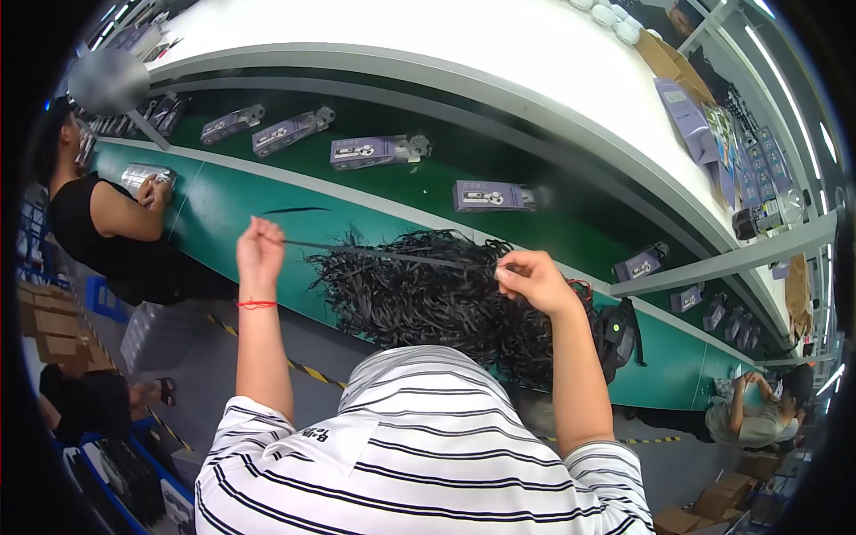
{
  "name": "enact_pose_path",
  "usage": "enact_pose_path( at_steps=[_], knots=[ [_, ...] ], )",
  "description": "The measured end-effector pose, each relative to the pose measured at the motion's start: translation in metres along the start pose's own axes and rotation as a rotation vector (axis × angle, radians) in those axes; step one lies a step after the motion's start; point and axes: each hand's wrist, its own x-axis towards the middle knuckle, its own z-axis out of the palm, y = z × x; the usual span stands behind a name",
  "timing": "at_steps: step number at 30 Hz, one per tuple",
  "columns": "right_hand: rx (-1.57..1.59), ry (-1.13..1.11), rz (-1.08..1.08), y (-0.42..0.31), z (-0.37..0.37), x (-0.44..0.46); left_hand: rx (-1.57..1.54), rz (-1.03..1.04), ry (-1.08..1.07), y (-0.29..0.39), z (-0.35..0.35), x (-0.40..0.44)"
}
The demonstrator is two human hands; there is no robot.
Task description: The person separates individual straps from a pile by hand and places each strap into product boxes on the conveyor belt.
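A thin black strap [383,254] is stretched almost level between my two hands. My left hand [260,245] pinches it near one end, and a loose tail of it sticks out past the fingers. At the other end my right hand [533,278] closes on the strap between thumb and forefinger. Under the strap lies a large tangled heap of black straps [401,299] on the green bench [223,223]. Part of the heap is hidden behind my striped shirt and right forearm.
Beyond the bench edge, several purple boxes [370,152] lie on a green conveyor belt [294,178]. A black bag-like object [617,339] sits right of the heap. A co-worker [107,209] stands at the left, another [758,410] at the far right. A white shelf [401,27] runs above.
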Motion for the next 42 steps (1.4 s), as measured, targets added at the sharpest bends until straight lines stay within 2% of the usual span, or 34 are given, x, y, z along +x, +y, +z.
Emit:
enact_pose_path(
  at_steps=[1,3,5,6,7,8,10,11,14,18,23,26,30,33,35,38,41,42],
  knots=[
    [0.139,0.03,-0.014,-0.008,0.004,-0.007,0.147,0.034,0.112,-0.009,-0.017,-0.002],
    [0.147,0.016,-0.049,-0.025,0.018,-0.017,0.812,-0.052,0.091,-0.026,-0.031,-0.016],
    [0.171,0.001,-0.127,-0.035,0.035,-0.016,2.082,0.302,0.071,-0.051,-0.001,-0.046],
    [0.173,-0.001,-0.127,-0.036,0.043,-0.012,1.979,0.64,-0.049,-0.067,0.024,-0.065],
    [0.144,-0.02,-0.121,-0.035,0.054,-0.01,1.725,0.619,-0.247,-0.078,0.068,-0.088],
    [0.114,-0.037,-0.113,-0.036,0.061,-0.01,1.526,0.522,-0.52,-0.088,0.1,-0.111],
    [0.079,-0.06,-0.104,-0.035,0.074,-0.008,1.001,0.108,-0.834,-0.114,0.133,-0.137],
    [0.061,-0.036,-0.1,-0.035,0.076,-0.008,0.998,0.109,-0.83,-0.113,0.131,-0.14],
    [0.02,0.026,-0.098,-0.038,0.073,-0.008,0.981,-0.338,-0.793,-0.113,0.134,-0.139],
    [0.063,-0.091,-0.115,-0.027,0.068,-0.017,0.81,-0.396,-0.794,-0.095,0.139,-0.151],
    [0.225,0.055,-0.142,-0.017,0.084,-0.014,0.894,-0.381,-0.722,-0.084,0.129,-0.155],
    [0.274,0.126,-0.195,-0.01,0.103,-0.008,0.97,-0.289,-0.591,-0.092,0.126,-0.16],
    [0.254,0.258,-0.287,-0.004,0.134,0.003,1.004,-0.145,-0.565,-0.104,0.124,-0.164],
    [0.169,0.47,-0.315,-0.002,0.14,0.01,0.997,-0.117,-0.628,-0.106,0.117,-0.165],
    [0.168,0.481,-0.33,0.007,0.135,0.014,0.994,-0.099,-0.658,-0.102,0.112,-0.163],
    [0.173,0.498,-0.362,0.008,0.129,0.014,0.839,-0.323,-0.547,-0.088,0.114,-0.162],
    [0.298,0.289,-0.328,0.011,0.137,-0.007,0.728,-0.28,-0.5,-0.087,0.112,-0.164],
    [0.298,0.287,-0.328,0.011,0.144,-0.011,0.671,-0.264,-0.479,-0.087,0.111,-0.166]
  ],
)
